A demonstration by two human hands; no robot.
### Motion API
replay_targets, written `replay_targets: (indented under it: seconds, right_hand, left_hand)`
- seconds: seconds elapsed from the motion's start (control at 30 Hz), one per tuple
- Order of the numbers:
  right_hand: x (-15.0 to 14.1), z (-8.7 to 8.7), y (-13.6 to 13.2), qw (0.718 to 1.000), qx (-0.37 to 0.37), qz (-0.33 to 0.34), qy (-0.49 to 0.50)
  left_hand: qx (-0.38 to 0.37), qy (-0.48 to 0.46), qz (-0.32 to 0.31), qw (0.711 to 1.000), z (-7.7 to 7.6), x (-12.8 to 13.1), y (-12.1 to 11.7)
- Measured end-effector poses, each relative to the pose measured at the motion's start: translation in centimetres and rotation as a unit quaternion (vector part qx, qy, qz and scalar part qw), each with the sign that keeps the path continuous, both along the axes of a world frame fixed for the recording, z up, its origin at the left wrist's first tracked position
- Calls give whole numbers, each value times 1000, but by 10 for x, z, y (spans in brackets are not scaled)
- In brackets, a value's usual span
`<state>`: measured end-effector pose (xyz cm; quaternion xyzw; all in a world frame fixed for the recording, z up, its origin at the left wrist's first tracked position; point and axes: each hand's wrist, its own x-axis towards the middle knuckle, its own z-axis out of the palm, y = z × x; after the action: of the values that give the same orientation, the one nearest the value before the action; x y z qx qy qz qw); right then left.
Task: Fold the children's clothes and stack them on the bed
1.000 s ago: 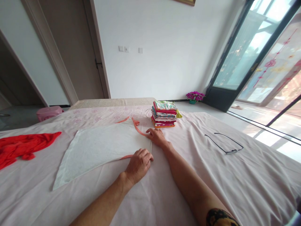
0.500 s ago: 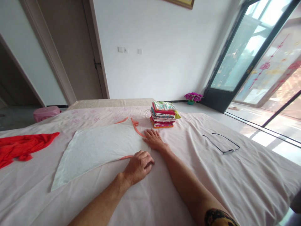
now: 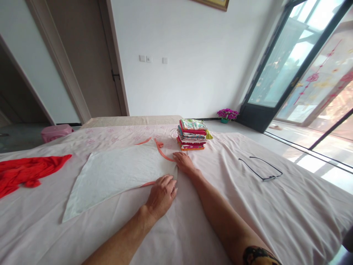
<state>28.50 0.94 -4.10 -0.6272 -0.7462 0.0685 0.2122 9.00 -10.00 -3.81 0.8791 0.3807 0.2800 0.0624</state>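
White cloth lies flat, left of centre to mid-frame, its pointed corner low on the left. Coral trim edges its narrower right end; more coral shows along the upper edge and beside my left hand.

Left hand: palm down over the cloth's lower right corner, fingers bent. From where I sit I cannot tell whether that grip pinches fabric or only presses. Right hand: at the upper right corner, fingertips at the end of the trim, fingers close together; hold or mere touch, I cannot tell.

Risks, my judgement: the fabric looks thin, so uneven pressure from the two hands could pucker the right end or turn the trim under. Should the fingers catch the pink sheet beneath, its wrinkles could drag along and skew the cloth. The stack of folded fabrics stands just beyond the right hand, upper centre; a careless forward sweep could knock its layers askew.

Further out: red cloth crumpled at the left edge, apart from the white; glasses with arms open, right of centre, well clear of both hands.
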Motion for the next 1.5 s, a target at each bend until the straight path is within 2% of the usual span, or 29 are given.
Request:
replay_targets:
  seconds: [0.1,0.2,0.4,0.57,0.83,0.93,1.03,1.13,1.3,1.37,1.5]
  right_hand:
    - [14,0,8,998,2,-30,49]
    - [25,1,12,998,-6,-2,68]
    - [28,2,9,997,-7,47,62]
    - [22,2,4,999,6,21,35]
    - [5,12,-9,995,69,-55,-42]
    - [-7,9,-11,995,81,-20,-58]
    - [-17,3,-11,996,17,25,-89]
    - [-16,2,-10,995,-18,-5,-97]
    - [-4,12,-11,993,27,-93,-70]
    - [-3,16,-13,991,28,-106,-71]
    - [-7,19,-13,992,-25,-107,-64]
  left_hand:
    - [-4,18,25,1000,9,-1,-5]
    - [-8,35,44,998,14,-1,-6]
    - [-1,51,52,997,8,0,-3]
    - [4,48,45,998,6,0,-2]
    - [-35,-2,-32,999,7,-2,0]
    - [-52,-17,-77,996,11,-3,0]
    - [-75,-29,-107,991,15,-5,-2]
    - [-74,-42,-74,994,15,-6,-3]
    - [-31,-2,27,999,12,-5,-4]
    - [-17,29,47,998,11,-4,-2]
    - [-2,55,63,996,10,-2,1]
